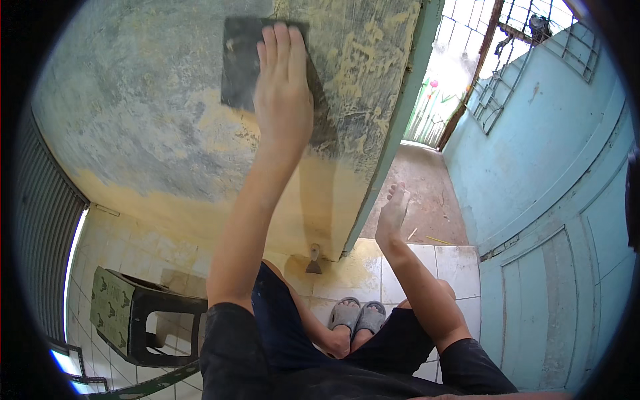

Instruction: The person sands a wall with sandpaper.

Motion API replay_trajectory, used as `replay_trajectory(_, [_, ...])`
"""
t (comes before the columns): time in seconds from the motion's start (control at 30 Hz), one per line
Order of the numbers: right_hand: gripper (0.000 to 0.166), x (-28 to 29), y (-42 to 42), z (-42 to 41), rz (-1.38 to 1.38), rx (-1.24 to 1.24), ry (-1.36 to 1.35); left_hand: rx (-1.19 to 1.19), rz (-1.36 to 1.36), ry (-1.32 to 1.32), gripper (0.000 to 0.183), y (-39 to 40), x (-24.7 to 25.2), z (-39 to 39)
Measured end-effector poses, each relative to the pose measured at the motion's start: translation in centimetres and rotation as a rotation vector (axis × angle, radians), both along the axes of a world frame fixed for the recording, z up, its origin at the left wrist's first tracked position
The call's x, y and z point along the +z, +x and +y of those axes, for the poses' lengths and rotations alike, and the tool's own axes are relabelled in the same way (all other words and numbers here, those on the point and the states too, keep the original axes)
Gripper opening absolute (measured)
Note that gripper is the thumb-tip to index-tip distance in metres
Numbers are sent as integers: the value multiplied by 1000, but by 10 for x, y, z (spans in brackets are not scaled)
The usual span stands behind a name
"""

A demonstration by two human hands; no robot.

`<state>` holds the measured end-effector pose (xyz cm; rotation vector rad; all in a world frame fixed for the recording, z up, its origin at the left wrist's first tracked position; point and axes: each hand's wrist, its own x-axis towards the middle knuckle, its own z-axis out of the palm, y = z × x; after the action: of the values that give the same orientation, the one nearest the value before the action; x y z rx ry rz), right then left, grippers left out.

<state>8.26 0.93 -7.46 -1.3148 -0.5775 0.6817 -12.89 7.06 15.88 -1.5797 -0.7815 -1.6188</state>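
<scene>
My left hand (284, 95) lies flat on a dark sheet of sandpaper (239, 65), pressing it to the wall (165, 115). Grey and yellow patches cover this wall, with flaking paint towards its right edge. My right hand (393, 212) is raised in front of the doorway, empty and whitened with dust, its fingers loosely bent. Below, on the floor near the wall's corner, rests a putty knife (313, 262) with a pale handle. A yellowish powder (355, 265) coats the tiles around it.
A dark plastic stool (137, 335) with a green patterned panel lies on its side at left. Behind it is a corrugated shutter (40, 185). At right are a light-blue panelled door (535, 305) and a metal grille (492, 100). My sandalled feet (357, 315) are on white tiles.
</scene>
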Motion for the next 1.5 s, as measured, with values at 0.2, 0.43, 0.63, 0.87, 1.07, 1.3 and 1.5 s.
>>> replay_trajectory(0.2, [63, -3, 8, -2, 14, -3, 20, 6, 85, 0, 64, -8, 18, 4])
replay_trajectory(0.43, [61, -4, 8, -3, -34, -27, 12, 39, -13, -17, 56, 6, -16, -4])
replay_trajectory(0.63, [61, -5, 3, -8, -42, 6, 2, -27, -109, 11, 54, 8, 56, 1])
replay_trajectory(0.87, [62, -6, 11, -12, -55, 4, 20, 13, 28, -34, 63, 25, -21, -9])
replay_trajectory(1.07, [62, 1, 9, -16, -50, 15, 28, -15, -74, -4, 50, 9, 62, -8])
replay_trajectory(1.3, [64, -2, 20, -23, -56, 26, -50, 43, 58, -23, 55, 23, -14, -7])
replay_trajectory(1.5, [67, -1, 12, -20, -30, 41, 7, 23, -22, 17, 48, 4, 67, -6])
